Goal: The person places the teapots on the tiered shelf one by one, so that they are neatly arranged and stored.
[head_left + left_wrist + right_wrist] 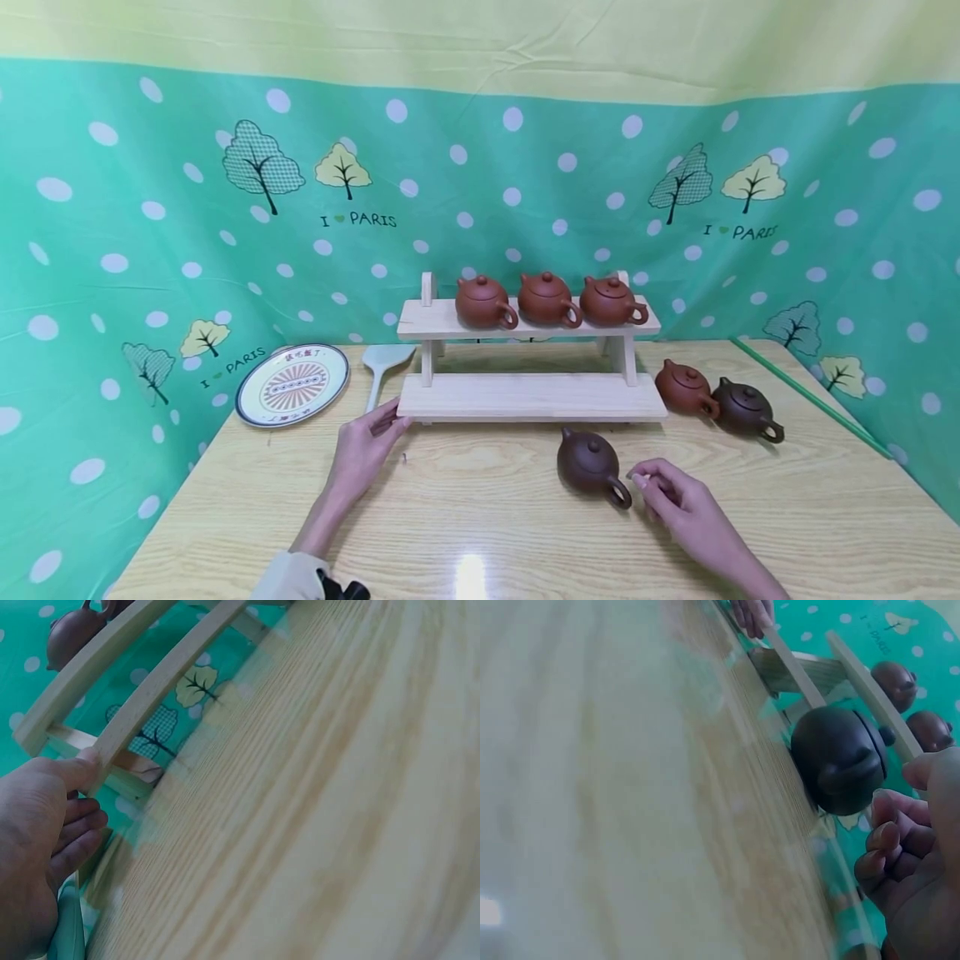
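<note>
With our left hand [362,443] we pinch the lower left end of the wooden stand [528,397]; our right hand [686,510], loosely curled, grasps nothing beside 1 dark teapot [587,462] near the stand's front edge, room leftward. Wood-grain table [450,508], dotted curtain [570,192] behind.
</note>
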The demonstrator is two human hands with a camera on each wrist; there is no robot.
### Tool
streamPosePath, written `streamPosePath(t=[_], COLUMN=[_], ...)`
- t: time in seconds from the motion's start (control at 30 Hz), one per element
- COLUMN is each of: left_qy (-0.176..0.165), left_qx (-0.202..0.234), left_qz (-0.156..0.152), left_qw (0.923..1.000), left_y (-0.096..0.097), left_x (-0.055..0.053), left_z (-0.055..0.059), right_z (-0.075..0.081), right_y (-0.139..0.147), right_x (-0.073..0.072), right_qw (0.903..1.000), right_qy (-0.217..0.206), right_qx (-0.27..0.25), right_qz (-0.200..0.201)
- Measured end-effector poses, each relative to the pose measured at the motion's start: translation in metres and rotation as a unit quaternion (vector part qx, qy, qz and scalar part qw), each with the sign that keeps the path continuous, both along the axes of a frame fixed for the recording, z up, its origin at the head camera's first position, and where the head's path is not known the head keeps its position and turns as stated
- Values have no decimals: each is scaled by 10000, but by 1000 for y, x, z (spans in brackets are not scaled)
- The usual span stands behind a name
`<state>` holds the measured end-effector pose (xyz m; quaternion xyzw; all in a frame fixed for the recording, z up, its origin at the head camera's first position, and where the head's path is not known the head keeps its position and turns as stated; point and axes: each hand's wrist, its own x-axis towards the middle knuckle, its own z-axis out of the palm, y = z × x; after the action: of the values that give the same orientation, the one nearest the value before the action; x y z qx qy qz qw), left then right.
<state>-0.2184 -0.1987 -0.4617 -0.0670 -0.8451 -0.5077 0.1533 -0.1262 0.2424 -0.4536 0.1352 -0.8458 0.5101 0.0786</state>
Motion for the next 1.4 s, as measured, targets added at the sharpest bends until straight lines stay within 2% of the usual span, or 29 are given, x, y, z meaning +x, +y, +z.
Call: streamPosePath(t=[0.37,0.8,0.93,1.13,1.4], left_qy=[19,-24,-45,-40,11], left_qx=[17,-26,-56,-74,-73], left_qz=[-19,12,40,55,12], left_qw=[10000,10000,10000,9999,10000], left_y=[0,0,0,-1,-1], left_x=[0,0,0,0,0], left_z=[1,0,0,-1,-2], right_z=[-4,-5,-5,-5,-6], right_y=[-4,-5,-5,-7,-10], right_x=[5,4,4,3,4], right_qw=[9987,9952,9944,9940,9968], right_qy=[-235,-414,-484,-347,-290], right_qx=[-52,-119,-137,-163,-57], right_qz=[452,877,931,1023,740])
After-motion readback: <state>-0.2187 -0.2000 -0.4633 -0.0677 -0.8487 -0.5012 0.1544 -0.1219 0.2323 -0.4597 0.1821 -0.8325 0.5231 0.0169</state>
